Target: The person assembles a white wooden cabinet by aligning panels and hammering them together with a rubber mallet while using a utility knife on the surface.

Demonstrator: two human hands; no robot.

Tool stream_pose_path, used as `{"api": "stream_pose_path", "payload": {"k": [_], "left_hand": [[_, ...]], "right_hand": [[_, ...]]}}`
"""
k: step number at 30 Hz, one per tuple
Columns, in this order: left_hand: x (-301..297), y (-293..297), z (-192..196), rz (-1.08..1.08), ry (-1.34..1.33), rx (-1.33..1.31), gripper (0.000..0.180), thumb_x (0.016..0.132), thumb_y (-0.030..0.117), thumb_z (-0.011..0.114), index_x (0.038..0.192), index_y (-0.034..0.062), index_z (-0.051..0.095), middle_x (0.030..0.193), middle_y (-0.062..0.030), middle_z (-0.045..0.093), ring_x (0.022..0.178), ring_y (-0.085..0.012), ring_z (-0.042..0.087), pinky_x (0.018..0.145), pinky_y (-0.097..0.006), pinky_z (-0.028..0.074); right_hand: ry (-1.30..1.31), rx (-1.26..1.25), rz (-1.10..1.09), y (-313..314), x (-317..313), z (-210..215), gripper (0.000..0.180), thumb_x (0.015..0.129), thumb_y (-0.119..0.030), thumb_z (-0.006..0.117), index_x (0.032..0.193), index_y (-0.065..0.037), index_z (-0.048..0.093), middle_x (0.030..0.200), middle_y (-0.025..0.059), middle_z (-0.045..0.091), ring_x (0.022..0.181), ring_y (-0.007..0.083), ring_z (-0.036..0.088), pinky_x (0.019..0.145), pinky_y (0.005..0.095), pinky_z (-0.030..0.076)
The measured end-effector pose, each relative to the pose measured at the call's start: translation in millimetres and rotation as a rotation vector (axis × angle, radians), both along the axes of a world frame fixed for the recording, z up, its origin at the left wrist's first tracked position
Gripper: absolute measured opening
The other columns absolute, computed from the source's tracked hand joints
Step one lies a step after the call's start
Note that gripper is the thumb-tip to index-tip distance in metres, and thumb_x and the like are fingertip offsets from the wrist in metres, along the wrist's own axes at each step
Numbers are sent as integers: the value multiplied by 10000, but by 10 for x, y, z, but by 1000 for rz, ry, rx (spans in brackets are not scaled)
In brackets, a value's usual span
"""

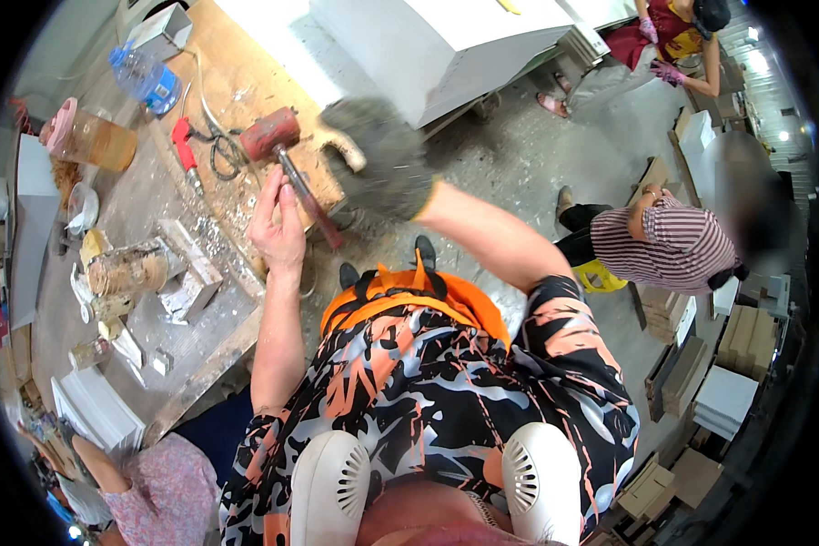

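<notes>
Ref: red mallet point(270, 135) | L hand point(278, 229): fingers semi-ext., at hdl. point(311, 202), hold unclr. | Gloved R hand point(380, 164): R of mallet, grip unclr. (blur)

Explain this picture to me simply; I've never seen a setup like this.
No machine works here: these are a person's own hands, seen from a camera on their head looking down. Its wide fisheye lens bends straight edges. The bare left hand has its fingers at the handle of a red-headed mallet; whether they grip it is unclear. The right hand, in a dark glove, is blurred beside it. On the messy workbench are a clear plastic bottle, a pink-lidded jug and a red air gun.
</notes>
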State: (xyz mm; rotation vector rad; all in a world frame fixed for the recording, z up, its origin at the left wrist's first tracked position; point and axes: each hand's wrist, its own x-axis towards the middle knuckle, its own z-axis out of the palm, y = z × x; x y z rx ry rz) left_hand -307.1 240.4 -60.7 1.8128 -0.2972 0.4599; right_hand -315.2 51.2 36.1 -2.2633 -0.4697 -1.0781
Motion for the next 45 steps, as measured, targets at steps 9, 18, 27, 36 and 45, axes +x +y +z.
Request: {"api": "stream_pose_path", "payload": {"k": [9, 18, 27, 36, 45], "left_hand": [[431, -739, 520, -195, -201, 88, 278, 951, 49, 629, 1221, 8, 679, 1100, -143, 716, 1002, -175, 683, 850, -283, 541], [1388, -1119, 1094, -185, -486, 333, 338, 929, 181, 678, 1259, 105, 670, 1181, -139, 700, 1094, -245, 672, 930, -350, 534], [2609, -2121, 1356, -423, -723, 272, 297, 936, 239, 613, 1125, 18, 675, 1107, -203, 690, 1052, -359, 651, 949, -432, 495], [2793, -2400, 856, -370, -840, 267, 334, 948, 235, 451, 902, 51, 727, 951, -158, 723, 956, -342, 665, 876, -394, 498], [2835, -2399, 860, -351, -1012, 244, 276, 924, 195, 477, 869, 51, 706, 923, -148, 722, 892, -333, 673, 840, -414, 507]], "right_hand": [[614, -327, -920, -2514, 1035, 1065, 583, 821, -508, 681, 1151, -27, 674, 1066, 270, 683, 1047, 377, 654, 923, 465, 498], [243, -619, -551, -2505, 981, 742, 163, 956, -246, 587, 977, -85, 610, 754, 157, 651, 658, 320, 654, 556, 456, 520], [356, -724, -7, -1730, -111, -1008, 236, 822, -233, 625, 1014, -96, 629, 815, 96, 631, 705, 286, 627, 581, 429, 497], [160, -826, -168, -1954, 281, -1728, 197, 857, -233, 649, 1016, -120, 674, 860, 116, 645, 728, 294, 631, 589, 439, 499], [-249, -1144, -387, -2139, 249, -1044, 279, 917, -166, 533, 1123, 8, 604, 1023, 175, 633, 936, 227, 639, 712, 366, 553]]}}
